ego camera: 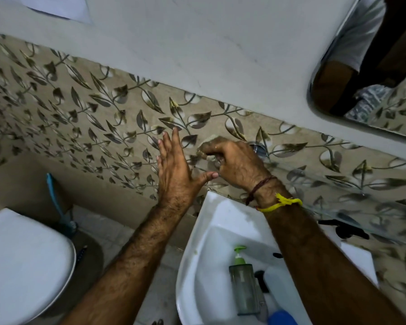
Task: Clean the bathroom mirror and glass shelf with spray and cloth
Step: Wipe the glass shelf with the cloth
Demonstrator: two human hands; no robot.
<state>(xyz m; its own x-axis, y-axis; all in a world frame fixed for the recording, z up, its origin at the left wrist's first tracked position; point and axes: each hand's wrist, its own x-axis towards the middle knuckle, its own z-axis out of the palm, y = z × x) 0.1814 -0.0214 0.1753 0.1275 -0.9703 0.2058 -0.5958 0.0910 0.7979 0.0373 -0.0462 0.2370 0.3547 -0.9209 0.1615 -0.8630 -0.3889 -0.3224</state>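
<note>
Fingers of the left hand [174, 170] were straight and slightly spread, the thumb stuck out to the side, the palm toward the leaf-patterned tiles [85, 113] and nothing in its grasp. Just beside it, the right hand [234, 163] had its fingers curled round a pale, crumpled cloth [209, 143], held at the left end of the glass shelf [338, 181]; whether the cloth actually touched the glass was hard to tell. A yellow thread [284, 204] and a dark one circled that wrist.

Nearest me, down in the white sink [211, 216], a clear dispenser with a green pump [243, 285] lay on its side next to a translucent spray bottle [275, 292] with a blue part at its low end. A black tap [345, 229] stuck out past the right forearm. Off to the left sat the white toilet lid [24, 266], with a blue-handled brush [56, 202] standing behind it.

Farther up the plain wall, at the right edge, hung the chrome-rimmed mirror [370, 73], well apart from both hands.
</note>
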